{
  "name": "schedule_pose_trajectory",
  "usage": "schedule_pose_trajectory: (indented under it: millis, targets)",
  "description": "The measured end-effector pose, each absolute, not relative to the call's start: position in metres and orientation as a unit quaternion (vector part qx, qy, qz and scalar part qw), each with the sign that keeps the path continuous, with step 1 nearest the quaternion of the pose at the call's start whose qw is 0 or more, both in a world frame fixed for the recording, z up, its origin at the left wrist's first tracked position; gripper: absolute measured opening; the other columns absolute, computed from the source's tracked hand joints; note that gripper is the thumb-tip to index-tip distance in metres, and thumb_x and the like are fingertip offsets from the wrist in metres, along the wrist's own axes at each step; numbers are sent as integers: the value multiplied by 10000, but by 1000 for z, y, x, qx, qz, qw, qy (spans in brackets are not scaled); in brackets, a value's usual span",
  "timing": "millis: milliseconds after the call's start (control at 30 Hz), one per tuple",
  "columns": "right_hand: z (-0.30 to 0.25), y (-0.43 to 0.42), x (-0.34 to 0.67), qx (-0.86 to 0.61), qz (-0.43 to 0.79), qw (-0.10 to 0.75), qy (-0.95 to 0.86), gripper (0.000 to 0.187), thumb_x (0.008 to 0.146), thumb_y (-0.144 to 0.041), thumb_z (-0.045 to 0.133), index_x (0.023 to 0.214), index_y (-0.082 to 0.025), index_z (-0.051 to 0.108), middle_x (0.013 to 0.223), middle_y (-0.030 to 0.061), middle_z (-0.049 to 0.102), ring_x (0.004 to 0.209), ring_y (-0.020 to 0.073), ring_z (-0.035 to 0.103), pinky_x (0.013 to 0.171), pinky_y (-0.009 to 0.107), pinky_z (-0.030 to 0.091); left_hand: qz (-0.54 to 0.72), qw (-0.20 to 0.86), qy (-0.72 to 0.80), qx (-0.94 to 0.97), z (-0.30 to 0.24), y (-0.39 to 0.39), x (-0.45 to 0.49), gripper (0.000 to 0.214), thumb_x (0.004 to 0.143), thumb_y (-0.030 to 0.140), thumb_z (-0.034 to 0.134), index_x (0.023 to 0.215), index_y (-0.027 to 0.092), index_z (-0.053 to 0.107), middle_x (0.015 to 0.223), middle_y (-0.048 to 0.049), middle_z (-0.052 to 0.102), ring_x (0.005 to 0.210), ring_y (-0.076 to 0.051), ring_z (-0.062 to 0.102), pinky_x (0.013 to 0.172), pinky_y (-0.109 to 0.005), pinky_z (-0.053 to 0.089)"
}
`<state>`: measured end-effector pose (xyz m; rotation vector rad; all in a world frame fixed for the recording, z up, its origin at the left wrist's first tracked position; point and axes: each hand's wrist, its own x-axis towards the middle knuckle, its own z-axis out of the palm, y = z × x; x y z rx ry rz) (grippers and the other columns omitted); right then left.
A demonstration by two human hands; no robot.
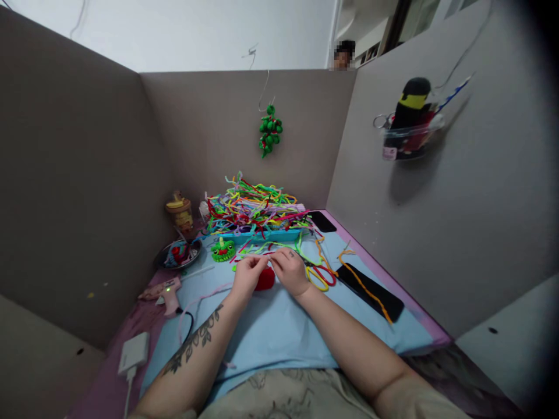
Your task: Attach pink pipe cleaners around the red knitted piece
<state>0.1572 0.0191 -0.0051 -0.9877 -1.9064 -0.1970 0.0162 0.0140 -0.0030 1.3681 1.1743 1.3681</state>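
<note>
My left hand [250, 273] and my right hand [289, 269] meet over the blue cloth, fingertips pinched close together. What lies between the fingertips is too small to make out. A red piece [265, 280], perhaps crocheted, shows just below the fingers; whether it is held or lies on the cloth, I cannot tell. Pale pink yarn [205, 295] runs across the cloth toward my left hand. Beside my right hand lie scissors [321, 278] with yellow and red handles. A green crocheted figure with eyes [223, 250] sits beyond my left hand.
A blue tray [271, 236] heaped with colourful yarn scraps [255, 206] stands at the back. Left are a bowl [192, 256], a pink glue gun [169, 293] and a white charger [134, 352]. Right lies a black phone [371, 293] with orange yarn across it. Grey partitions surround the table.
</note>
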Motion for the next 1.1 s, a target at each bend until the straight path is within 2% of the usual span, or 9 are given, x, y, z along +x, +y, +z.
schedule_pose_trajectory:
  millis: [233, 500, 700, 933, 1100]
  targets:
    - [-6, 16, 153, -400, -117, 477, -774, 194, 866, -178, 483, 888, -216, 672, 822, 65, 628, 831, 191, 541, 759, 333, 416, 574, 423, 485, 506, 3, 10, 19, 334, 667, 451, 656, 667, 117, 652, 594, -30, 632, 556, -134, 553, 533, -232, 408]
    - [-8, 15, 155, -391, -112, 495, -768, 189, 851, -168, 501, 906, -212, 676, 840, 67, 628, 825, 186, 542, 750, 325, 417, 576, 398, 480, 529, 4, 10, 17, 263, 687, 400, 645, 668, 138, 641, 624, -3, 626, 596, -121, 548, 581, -223, 410]
    - [-7, 13, 154, -381, -120, 488, -776, 181, 848, -162, 500, 889, -217, 667, 835, 62, 627, 808, 185, 537, 746, 328, 416, 568, 426, 467, 527, 6, 11, 16, 329, 716, 448, 609, 618, 135, 634, 574, -4, 607, 580, -128, 541, 568, -231, 404]
    - [-2, 13, 155, -383, -47, 514, -766, 169, 837, -229, 520, 972, -167, 602, 928, 91, 617, 910, 214, 536, 815, 364, 441, 556, 393, 451, 577, 10, 13, 11, 253, 754, 376, 592, 715, 137, 664, 732, -43, 663, 718, -160, 587, 665, -247, 442]
    - [0, 11, 156, -380, -2, 521, -764, 120, 851, -227, 502, 877, -187, 612, 874, 75, 605, 879, 206, 543, 809, 359, 446, 536, 335, 439, 639, 14, 11, 8, 192, 770, 313, 574, 774, 152, 678, 855, -62, 679, 800, -175, 609, 753, -272, 454]
